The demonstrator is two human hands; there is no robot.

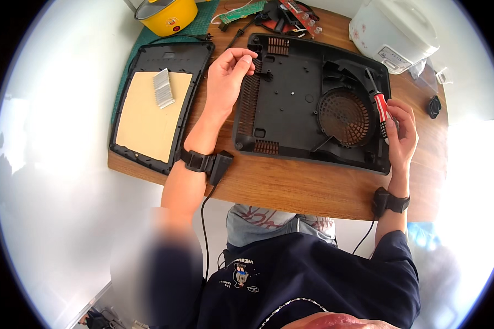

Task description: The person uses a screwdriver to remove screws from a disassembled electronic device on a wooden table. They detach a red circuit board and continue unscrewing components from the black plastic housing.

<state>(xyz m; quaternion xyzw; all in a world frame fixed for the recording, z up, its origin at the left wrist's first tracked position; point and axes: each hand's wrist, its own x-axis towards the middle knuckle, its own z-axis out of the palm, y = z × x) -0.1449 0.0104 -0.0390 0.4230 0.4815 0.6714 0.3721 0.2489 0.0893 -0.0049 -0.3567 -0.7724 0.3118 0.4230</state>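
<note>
A black plastic appliance housing (291,120) lies with its inside up on the wooden table, a round fan grille (343,118) at its right. In my right hand (403,131), at the housing's right side, is a red and white screwdriver (381,107). Its shaft points away from me, over the housing. My left hand (228,77) is at the housing's far left corner, thumb and fingers pinched together. Whatever they may hold is too small to make out. To the left lies a black-framed panel (186,55) with a beige sheet (142,123) and a ribbed silver heat sink (163,89) on it.
A yellow electric pot (167,16) stands at the far left by a green cutting mat (206,13). A green circuit board (244,12) and a red one (302,16) lie at the back. At the far right are a white rice cooker (392,35) and a small black part (434,107).
</note>
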